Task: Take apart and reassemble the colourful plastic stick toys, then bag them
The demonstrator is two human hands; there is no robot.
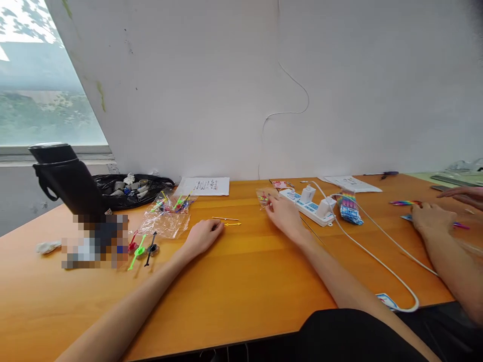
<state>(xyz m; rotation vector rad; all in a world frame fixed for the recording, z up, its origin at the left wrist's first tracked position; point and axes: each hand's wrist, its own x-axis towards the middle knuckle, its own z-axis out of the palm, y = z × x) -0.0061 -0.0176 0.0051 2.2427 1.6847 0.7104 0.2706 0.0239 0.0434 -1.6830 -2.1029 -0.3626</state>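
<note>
The orange tabletop fills the near field, both bare forearms running up it from six o'clock. The left hand rests palm down toward eleven o'clock, fingers loosely curled, its tips just beside a thin yellow pick and a pale pick lying flat; its grip is pressed on nothing that I can see. The right hand reaches toward one o'clock, its fingertips pinching a small clear packet of coloured picks just left of the white power strip. These picks look light, thin and stiff, probably brittle, and slippery on the smooth wood; the broader decorated end seems the surest place to pinch one. At ten o'clock lie a clear bag of picks, loose green and black picks, and a black flask. At three o'clock, another person's hand rests.
</note>
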